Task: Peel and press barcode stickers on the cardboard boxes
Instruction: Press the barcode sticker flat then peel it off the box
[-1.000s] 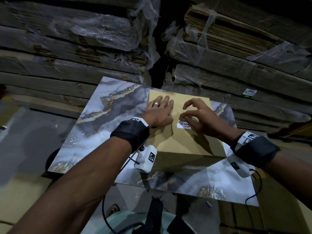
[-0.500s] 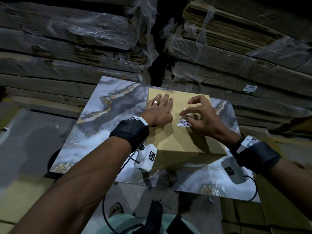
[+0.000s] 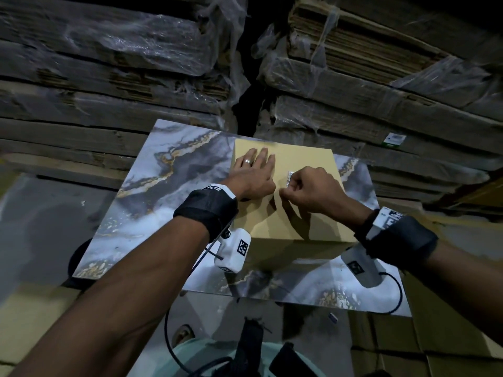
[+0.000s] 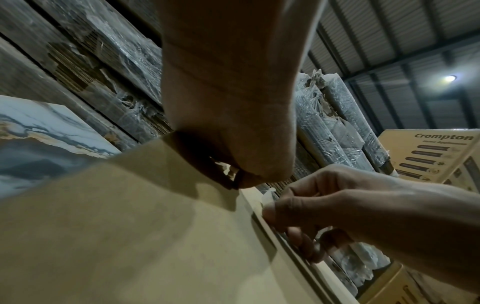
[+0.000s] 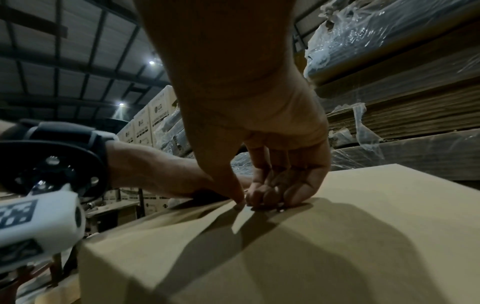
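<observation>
Low in the head view I see my two arms reaching up the frame. In the middle, my right hand [image 3: 309,190] is curled tight, fingers together, pinching the barcode sticker [image 3: 289,178] and pushing it down onto the top of the cardboard box [image 3: 304,161]. My left hand [image 3: 254,174] lies flat just beside it, fingers straight, holding the box down. I think this is the pressing step. Next I should rub the sticker flat so no edge lifts. The box sits on a marble board [image 3: 168,180]. Far at the top are wrapped cardboard stacks [image 3: 381,85].
</observation>
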Tool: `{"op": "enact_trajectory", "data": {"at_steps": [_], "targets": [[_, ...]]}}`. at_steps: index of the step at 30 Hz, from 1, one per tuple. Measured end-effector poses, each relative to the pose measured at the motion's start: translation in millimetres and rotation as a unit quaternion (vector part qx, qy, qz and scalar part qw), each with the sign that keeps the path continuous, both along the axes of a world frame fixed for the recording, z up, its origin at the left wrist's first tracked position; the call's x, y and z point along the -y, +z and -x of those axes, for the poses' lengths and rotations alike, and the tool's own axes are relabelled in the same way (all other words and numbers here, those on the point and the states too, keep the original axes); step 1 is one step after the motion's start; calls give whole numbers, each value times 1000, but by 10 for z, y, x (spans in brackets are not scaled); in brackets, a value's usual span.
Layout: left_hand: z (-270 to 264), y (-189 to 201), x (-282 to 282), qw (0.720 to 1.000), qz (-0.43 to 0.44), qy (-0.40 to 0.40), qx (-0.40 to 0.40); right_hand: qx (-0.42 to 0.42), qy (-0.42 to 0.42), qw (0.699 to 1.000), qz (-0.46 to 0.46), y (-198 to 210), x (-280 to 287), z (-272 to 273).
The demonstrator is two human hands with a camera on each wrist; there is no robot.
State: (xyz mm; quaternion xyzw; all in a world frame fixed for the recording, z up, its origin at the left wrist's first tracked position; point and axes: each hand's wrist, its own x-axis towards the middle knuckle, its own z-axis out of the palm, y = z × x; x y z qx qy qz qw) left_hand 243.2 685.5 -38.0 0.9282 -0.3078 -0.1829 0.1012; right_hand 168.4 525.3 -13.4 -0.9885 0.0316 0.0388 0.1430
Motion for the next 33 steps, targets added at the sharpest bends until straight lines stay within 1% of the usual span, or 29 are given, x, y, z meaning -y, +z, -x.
{"op": "enact_trajectory", "data": {"at_steps": [2, 6, 9, 11, 16, 20, 25, 29, 33], "targets": [[3, 8, -3, 1000, -1, -2, 2, -36, -2, 999, -15, 61, -10, -40], [-3, 3, -18, 1000, 2, -9, 5, -108, -36, 992, -60, 161, -30, -144], [-9, -11, -20, 1000, 4, -10, 6, -141, -70, 984, -89, 202, -30, -193], [-11, -21, -17, 1000, 6, -8, 8, -143, -92, 979, -109, 199, -43, -209], [-13, -34, -10, 1000, 16, -5, 7, -129, -120, 977, -120, 165, -82, -237], [-18, -32, -12, 1000, 18, -7, 9, -120, -123, 978, -117, 139, -55, -252], [-16, -34, -12, 1000, 17, -9, 10, -155, -109, 975, -116, 209, 22, -266], [-24, -44, -12, 1000, 15, -11, 11, -211, -101, 960, -150, 276, 143, -328], [-37, -69, -7, 1000, 15, -9, 13, -247, -102, 947, -180, 325, 217, -355]]}}
